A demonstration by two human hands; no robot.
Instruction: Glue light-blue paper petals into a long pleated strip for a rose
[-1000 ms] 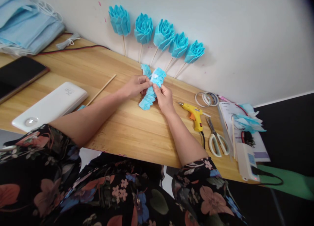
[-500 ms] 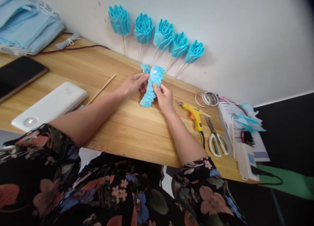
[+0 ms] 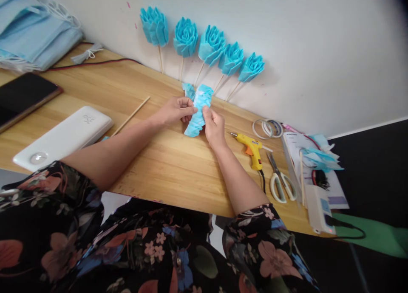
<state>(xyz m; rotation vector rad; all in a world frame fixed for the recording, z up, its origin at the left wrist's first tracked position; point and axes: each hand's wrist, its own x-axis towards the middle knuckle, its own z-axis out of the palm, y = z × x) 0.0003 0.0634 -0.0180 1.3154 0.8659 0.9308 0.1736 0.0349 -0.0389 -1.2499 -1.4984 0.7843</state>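
A pleated light-blue strip is held above the wooden table, between my two hands. My left hand pinches its left edge with thumb and fingers. On the right edge, my right hand grips the strip, thumb on top. A smaller blue piece shows behind my left fingers; whether it joins the strip, I cannot tell. Several blue fabric flowers on sticks, among them one, lean against the wall beyond my hands. A thin wooden stick lies left of my left hand, partly hidden by my forearm.
To the right are a yellow glue gun, scissors, tape rolls, papers and a white power strip. A white power bank, a phone and stacked blue masks lie left.
My left thumb and fingers have moved right, onto the strip's surface. My right thumb has shifted slightly up and right, and the strip's lower end has moved slightly right.
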